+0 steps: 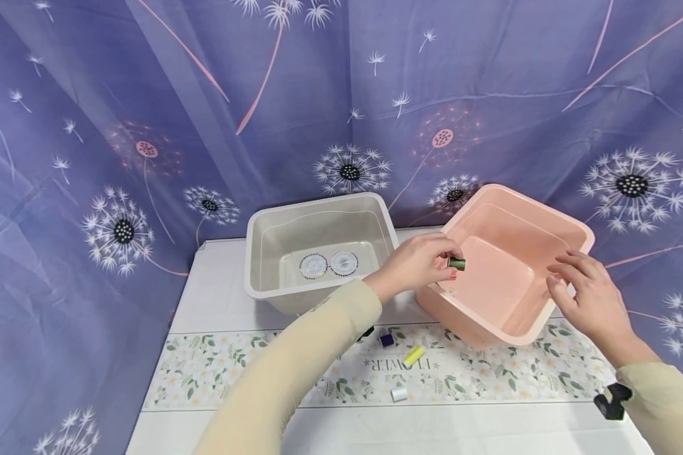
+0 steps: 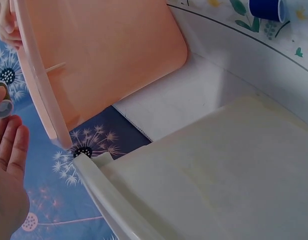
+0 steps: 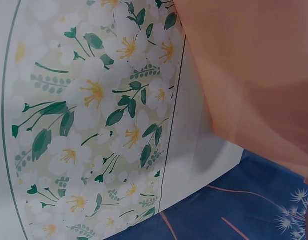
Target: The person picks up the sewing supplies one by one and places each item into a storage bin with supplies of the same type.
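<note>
1. we judge the work to be partway: two round discs [image 1: 314, 266] with dotted edges lie in the grey bin [image 1: 296, 297], near the middle of the frame, while we see no spool on the visible floor of the pink bin [image 1: 512, 230].

2. three spools seem left to handle: a dark blue spool [image 1: 386, 340], a yellow spool [image 1: 413, 357] and a white spool [image 1: 398, 394], all on the tabletop [image 1: 216, 284] at the lower centre.

3. we see the green spool [image 1: 457, 263] pinched in the left hand [image 1: 421, 260], above the pink bin's left side, right of centre; it is not yet let go.

4. the right hand [image 1: 594, 297], well apart from it at the frame's right, holds nothing, fingers loosely bent at the bin's rim; we cannot tell whether they touch.
</note>
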Available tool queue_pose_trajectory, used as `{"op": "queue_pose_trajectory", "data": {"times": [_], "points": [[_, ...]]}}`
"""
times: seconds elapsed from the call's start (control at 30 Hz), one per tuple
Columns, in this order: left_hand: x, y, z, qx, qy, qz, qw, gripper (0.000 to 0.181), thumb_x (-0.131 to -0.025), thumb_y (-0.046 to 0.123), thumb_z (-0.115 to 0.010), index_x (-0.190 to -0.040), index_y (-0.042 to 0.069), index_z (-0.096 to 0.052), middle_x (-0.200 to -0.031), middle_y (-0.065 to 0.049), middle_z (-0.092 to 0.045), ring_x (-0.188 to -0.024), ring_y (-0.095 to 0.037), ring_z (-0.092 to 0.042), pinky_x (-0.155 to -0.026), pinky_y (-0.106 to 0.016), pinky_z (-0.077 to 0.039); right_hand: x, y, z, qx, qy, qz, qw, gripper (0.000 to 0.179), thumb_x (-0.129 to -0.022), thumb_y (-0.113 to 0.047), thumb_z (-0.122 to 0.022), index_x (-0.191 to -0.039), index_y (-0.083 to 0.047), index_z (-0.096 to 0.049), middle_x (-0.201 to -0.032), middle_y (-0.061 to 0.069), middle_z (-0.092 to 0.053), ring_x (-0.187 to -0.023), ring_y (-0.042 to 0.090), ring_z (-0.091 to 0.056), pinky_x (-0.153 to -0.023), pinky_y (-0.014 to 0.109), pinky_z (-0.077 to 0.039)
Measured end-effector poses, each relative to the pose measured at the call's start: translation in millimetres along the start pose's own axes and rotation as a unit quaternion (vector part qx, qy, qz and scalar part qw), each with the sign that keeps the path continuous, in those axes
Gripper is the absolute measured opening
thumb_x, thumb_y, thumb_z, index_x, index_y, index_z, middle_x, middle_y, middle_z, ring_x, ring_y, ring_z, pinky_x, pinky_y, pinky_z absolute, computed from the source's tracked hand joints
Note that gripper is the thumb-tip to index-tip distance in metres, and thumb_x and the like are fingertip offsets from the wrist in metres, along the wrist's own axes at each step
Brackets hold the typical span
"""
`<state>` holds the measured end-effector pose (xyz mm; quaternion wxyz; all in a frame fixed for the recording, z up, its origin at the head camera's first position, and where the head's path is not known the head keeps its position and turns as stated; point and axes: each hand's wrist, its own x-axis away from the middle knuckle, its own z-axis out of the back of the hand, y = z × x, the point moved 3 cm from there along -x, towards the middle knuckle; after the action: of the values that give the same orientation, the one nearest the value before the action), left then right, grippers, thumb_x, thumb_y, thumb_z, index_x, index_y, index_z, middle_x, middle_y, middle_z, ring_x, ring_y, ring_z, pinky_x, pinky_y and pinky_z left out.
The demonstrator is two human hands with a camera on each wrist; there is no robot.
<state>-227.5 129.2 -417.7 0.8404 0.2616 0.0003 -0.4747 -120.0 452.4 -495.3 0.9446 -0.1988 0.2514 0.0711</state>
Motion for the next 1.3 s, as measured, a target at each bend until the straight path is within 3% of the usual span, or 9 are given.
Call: {"op": "queue_pose_trajectory", "data": {"times": [0.37,0.73,1.03,1.3], "points": [[-14.8,2.2,-4.8,-0.015,-0.008,0.014,0.9998,0.020,-0.095,0.021,-0.084,-0.114,0.023,-0.077,-0.108,0.010,-0.073,-0.093,-0.008,-0.064,-0.083,-0.016,-0.047,-0.7,0,0,0.002,0.000,-0.001,1.0000,0.035,-0.106,-0.027,-0.058,-0.117,0.003,-0.072,-0.137,0.027,-0.062,-0.142,0.048,-0.046,-0.131,0.048,-0.028],[-24.4,-0.3,-12.2,-0.027,-0.024,0.029,0.9990,0.013,-0.098,0.026,-0.082,-0.110,0.025,-0.077,-0.101,0.014,-0.071,-0.088,-0.003,-0.058,-0.078,-0.016,-0.046,-0.5,0,0,0.002,-0.001,-0.004,1.0000,0.035,-0.106,-0.026,-0.057,-0.118,0.004,-0.072,-0.138,0.027,-0.062,-0.142,0.048,-0.046,-0.130,0.050,-0.029],[-25.6,0.6,-22.3,-0.020,-0.047,0.047,0.9976,0.029,-0.100,0.032,-0.079,-0.127,0.022,-0.075,-0.123,0.012,-0.076,-0.113,-0.004,-0.068,-0.093,-0.015,-0.050,-0.1,0,0,0.005,-0.005,-0.003,1.0000,0.037,-0.107,-0.027,-0.056,-0.118,0.004,-0.072,-0.138,0.028,-0.061,-0.143,0.048,-0.045,-0.132,0.046,-0.026],[-20.2,0.6,-17.0,-0.024,-0.030,0.053,0.9979,0.034,-0.099,0.036,-0.079,-0.132,0.024,-0.074,-0.127,0.012,-0.076,-0.109,-0.005,-0.069,-0.090,-0.017,-0.053,-0.8,-2,0,0.003,-0.005,-0.001,1.0000,0.037,-0.107,-0.027,-0.057,-0.118,0.005,-0.072,-0.137,0.029,-0.061,-0.143,0.048,-0.045,-0.132,0.047,-0.026]]}}
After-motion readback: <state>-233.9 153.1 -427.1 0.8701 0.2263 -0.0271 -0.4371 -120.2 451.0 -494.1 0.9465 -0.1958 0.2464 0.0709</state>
